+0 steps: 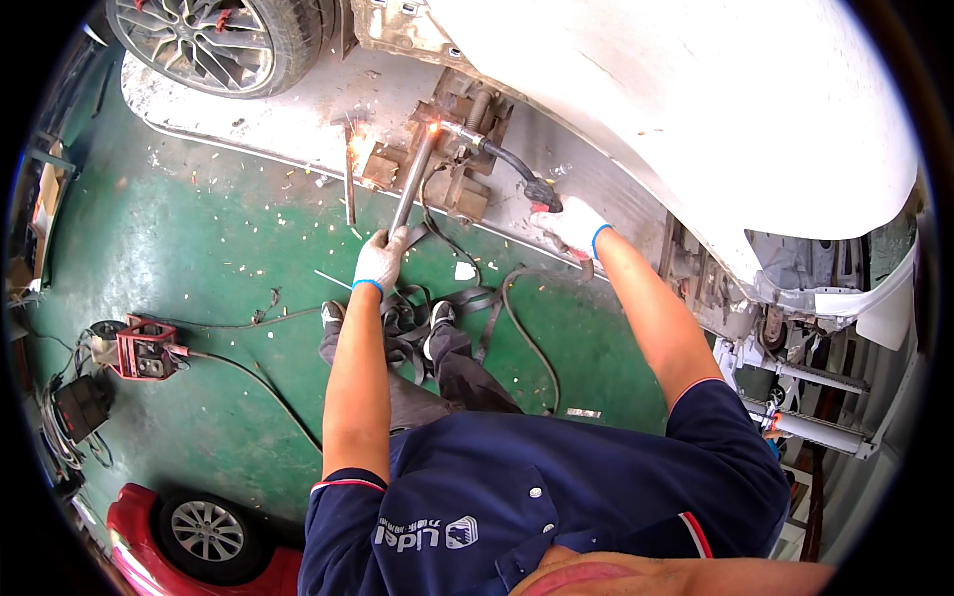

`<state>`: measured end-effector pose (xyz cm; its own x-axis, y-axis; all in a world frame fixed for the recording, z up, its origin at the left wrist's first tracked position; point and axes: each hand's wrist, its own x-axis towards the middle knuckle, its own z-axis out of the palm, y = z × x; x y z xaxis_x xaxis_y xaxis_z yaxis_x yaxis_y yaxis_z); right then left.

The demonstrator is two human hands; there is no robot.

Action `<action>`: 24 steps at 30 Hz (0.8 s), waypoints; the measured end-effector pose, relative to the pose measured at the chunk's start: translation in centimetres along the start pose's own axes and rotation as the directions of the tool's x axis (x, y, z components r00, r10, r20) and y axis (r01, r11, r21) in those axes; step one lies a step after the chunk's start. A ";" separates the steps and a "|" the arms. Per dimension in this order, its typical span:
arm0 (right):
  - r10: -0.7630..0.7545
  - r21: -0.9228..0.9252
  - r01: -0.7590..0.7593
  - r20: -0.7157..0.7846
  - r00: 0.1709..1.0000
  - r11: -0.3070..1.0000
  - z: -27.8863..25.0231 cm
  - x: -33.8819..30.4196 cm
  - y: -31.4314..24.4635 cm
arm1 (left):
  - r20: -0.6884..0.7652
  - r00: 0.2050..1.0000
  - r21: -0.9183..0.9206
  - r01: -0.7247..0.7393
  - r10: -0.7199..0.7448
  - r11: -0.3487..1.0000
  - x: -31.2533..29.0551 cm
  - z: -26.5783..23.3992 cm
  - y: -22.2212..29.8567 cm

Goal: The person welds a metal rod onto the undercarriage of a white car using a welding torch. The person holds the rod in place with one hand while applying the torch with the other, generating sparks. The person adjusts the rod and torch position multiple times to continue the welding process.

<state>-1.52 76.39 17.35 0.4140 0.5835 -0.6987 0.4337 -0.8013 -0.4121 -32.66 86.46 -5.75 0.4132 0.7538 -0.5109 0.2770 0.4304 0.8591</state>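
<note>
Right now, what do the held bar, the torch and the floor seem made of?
Bar: probably steel, smooth grey with a metallic sheen. Torch: black neck, perhaps rubber or plastic; silvery, likely metal nozzle. Floor: possibly painted concrete, going by its green, slightly shiny coat.

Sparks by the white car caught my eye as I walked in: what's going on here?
The person's right hand holds a torch and the left hand grips a metal bar. The torch's tip is at the bar's far end, where a glowing spot shows by a rusty fixture near the white car. Sparks show to the left of the bar.
</note>
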 end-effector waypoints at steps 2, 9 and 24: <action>0.010 -0.004 -0.010 -0.011 1.000 1.000 0.1 0.1 0.6 | -0.003 1.000 -0.023 0.002 -0.002 1.000 0.0 0.1 -0.1; 0.005 -0.072 -0.006 -0.006 1.000 0.997 0.7 0.5 0.4 | -0.004 1.000 -0.004 0.021 -0.021 1.000 -0.4 0.1 0.5; -0.002 -0.168 -0.006 -0.050 0.999 0.986 0.3 1.5 0.6 | -0.002 1.000 -0.013 0.013 -0.014 1.000 -0.2 0.4 0.1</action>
<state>-0.88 76.81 15.87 0.4524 0.5909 -0.6679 0.5591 -0.7714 -0.3038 -32.35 86.21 -5.55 0.4075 0.7490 -0.5224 0.2710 0.4471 0.8524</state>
